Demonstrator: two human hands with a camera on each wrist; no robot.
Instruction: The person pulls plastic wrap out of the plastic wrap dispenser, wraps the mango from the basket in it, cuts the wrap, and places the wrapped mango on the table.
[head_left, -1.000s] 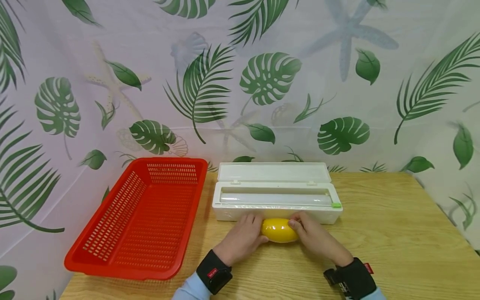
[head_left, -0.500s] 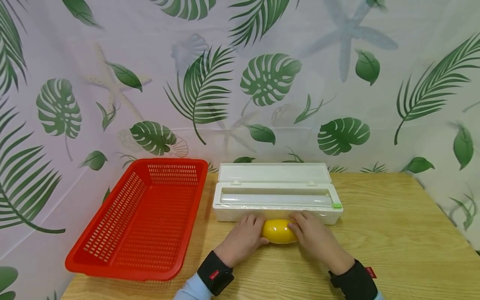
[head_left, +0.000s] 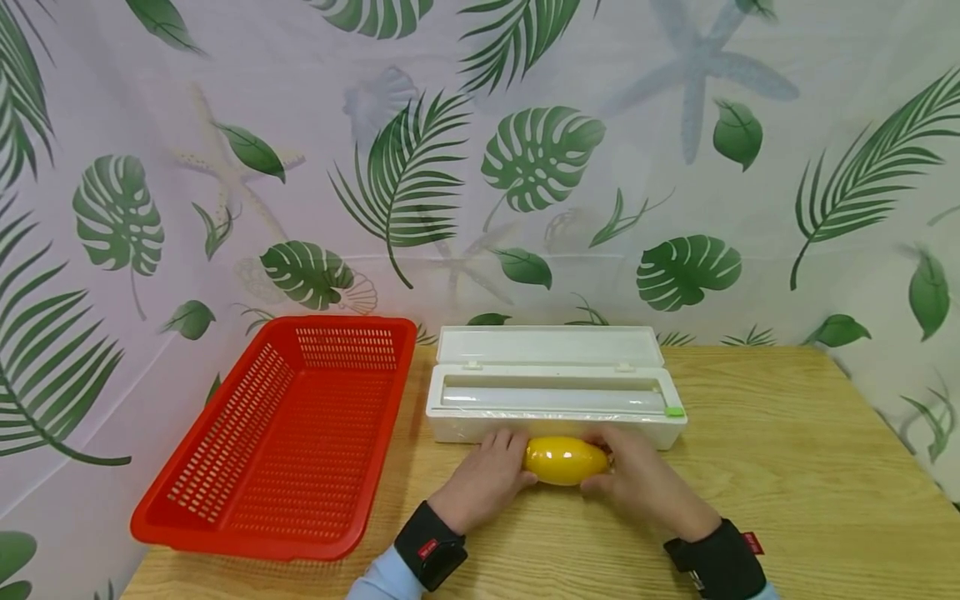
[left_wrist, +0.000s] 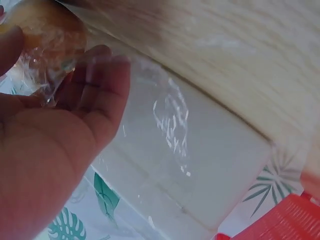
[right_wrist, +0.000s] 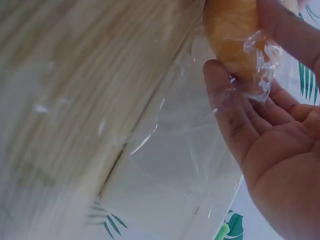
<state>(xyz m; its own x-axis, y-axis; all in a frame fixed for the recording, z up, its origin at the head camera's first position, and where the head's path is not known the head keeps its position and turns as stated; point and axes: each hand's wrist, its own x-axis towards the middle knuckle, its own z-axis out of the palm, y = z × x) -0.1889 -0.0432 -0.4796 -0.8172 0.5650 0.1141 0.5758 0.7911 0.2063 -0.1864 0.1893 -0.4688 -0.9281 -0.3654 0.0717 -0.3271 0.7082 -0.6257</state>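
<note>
A smooth yellow oval fruit (head_left: 564, 461), wrapped in clear cling film, lies crosswise between both hands in front of a white cling film box. My left hand (head_left: 486, 477) grips its left end, thumb on the near side and fingers on the far side. The right hand (head_left: 637, 477) holds the right end, where crumpled film bunches beside the fruit (right_wrist: 235, 37) in the right wrist view. Loose cling film (left_wrist: 172, 117) spreads from the left hand across the box front. Standing open, the box (head_left: 480, 427) shows a film roll (head_left: 551, 397) inside.
A red perforated plastic basket (head_left: 367, 467) stands on the wooden table (head_left: 787, 467) at the left. The box's raised lid (head_left: 547, 344) leans back near the leaf-patterned backdrop (head_left: 585, 283). A green tab (head_left: 674, 412) sits at the box's right front corner.
My right hand has shifted slightly right and turned, its thumb moving lower on the fruit, so more of the fruit's right end shows. The left hand has stayed in place.
</note>
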